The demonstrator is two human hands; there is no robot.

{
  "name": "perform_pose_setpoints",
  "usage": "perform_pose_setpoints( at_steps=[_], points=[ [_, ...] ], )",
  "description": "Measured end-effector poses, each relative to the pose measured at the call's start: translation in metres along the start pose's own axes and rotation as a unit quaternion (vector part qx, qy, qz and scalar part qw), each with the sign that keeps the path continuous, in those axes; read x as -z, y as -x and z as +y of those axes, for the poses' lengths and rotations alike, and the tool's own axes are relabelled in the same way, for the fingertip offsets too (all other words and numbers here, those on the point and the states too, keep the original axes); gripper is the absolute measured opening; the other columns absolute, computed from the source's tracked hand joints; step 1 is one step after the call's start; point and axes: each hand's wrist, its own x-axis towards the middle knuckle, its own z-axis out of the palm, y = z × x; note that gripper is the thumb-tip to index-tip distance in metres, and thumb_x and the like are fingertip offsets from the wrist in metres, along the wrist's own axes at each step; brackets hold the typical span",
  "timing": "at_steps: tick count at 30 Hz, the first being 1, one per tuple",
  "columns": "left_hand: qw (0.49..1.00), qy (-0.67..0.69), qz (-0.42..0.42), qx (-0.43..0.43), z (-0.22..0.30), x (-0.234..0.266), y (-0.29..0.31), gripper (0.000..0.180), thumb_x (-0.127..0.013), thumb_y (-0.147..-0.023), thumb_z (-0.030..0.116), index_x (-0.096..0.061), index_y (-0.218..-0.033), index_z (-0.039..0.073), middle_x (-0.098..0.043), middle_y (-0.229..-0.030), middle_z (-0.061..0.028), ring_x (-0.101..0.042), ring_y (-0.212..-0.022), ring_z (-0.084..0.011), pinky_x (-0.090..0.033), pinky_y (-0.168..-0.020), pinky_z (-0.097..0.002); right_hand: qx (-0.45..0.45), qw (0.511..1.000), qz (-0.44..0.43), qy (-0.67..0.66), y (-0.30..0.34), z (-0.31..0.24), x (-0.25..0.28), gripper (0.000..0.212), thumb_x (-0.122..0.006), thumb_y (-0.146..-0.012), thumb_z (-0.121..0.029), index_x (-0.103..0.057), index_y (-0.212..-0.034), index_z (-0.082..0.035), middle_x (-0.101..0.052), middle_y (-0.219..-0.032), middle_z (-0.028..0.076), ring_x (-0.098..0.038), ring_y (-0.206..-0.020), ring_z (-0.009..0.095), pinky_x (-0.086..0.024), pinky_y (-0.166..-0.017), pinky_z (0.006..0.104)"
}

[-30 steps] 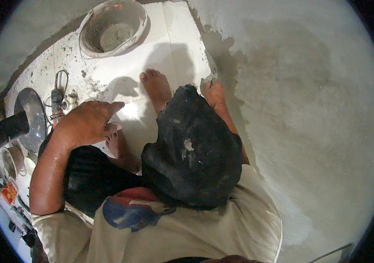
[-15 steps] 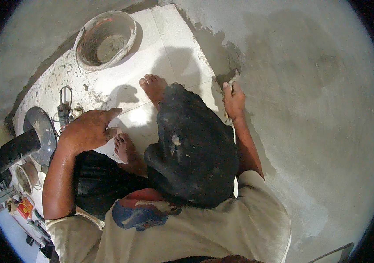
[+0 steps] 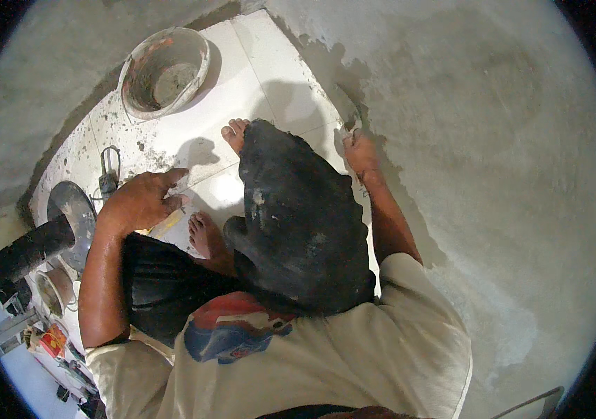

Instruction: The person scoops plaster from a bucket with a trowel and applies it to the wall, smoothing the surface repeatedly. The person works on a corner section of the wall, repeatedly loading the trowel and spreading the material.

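Observation:
My left hand (image 3: 141, 199) is held above the tiled floor by my bent left knee, fingers stretched and apart, holding nothing. Below it, partly hidden, lies a yellow and pale flat thing (image 3: 166, 225) beside my foot. My right hand (image 3: 361, 152) is down at the foot of the grey plastered wall (image 3: 493, 174), its fingers closed round a small object. Only a bit of that object shows past the fingers, so its kind is unclear. Farther off, a round mortar tub (image 3: 141, 80), smeared with grey cement, sits on the tiles with some mix at its bottom.
White floor tiles (image 3: 242, 77) carry cement crumbs near the tub. To the left are a dark device with a loop (image 3: 108, 180), a grey disc on a thick black tube (image 3: 74, 216) and a small bucket (image 3: 52, 293). A low wall (image 3: 53, 77) borders the far left.
My right hand has moved slightly left and nearer along the wall's base. The left hand stays open above the floor, nearly in place. The view has shifted a little.

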Motion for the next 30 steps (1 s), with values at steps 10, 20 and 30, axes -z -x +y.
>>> perform_pose_setpoints(
  at_steps=[10,20,30],
  points=[
    [0.976,0.206,0.052,0.046,-0.038,0.021,0.004,0.078,-0.066,-0.1,0.042,-0.036,-0.16,0.004,-0.059,-0.142,-0.0309,-0.059,-0.133,-0.0385,-0.043,-0.114,-0.0449,0.003,0.986,0.006,-0.167,0.052,-0.097,0.122,0.031,-0.061,-0.101,-0.031,-0.061,-0.11,-0.001,-0.071,-0.095,0.028,-0.07,-0.09,0.047,-0.053,-0.078,0.055],
    [0.734,0.528,0.406,0.134,-0.238,0.034,-0.146,0.096,-0.07,-0.091,0.063,-0.048,-0.15,-0.009,-0.057,-0.146,-0.0251,-0.051,-0.138,-0.0339,-0.039,-0.116,-0.0441,0.333,0.938,-0.012,0.093,-0.049,-0.281,0.084,0.023,-0.07,-0.09,-0.017,-0.063,-0.108,-0.004,-0.07,-0.1,0.021,-0.07,-0.095,0.044,-0.056,-0.082,0.0547],
    [0.572,0.639,0.512,-0.058,-0.203,0.019,-0.2,0.065,-0.064,-0.102,0.004,-0.034,-0.159,-0.001,-0.065,-0.137,-0.0178,-0.063,-0.122,-0.0217,-0.05,-0.106,-0.0318,0.502,0.828,-0.028,0.25,-0.118,-0.387,0.013,0.019,-0.065,-0.086,-0.016,-0.077,-0.093,-0.004,-0.075,-0.093,0.017,-0.075,-0.091,0.036,-0.058,-0.081,0.0503]
  ],
)
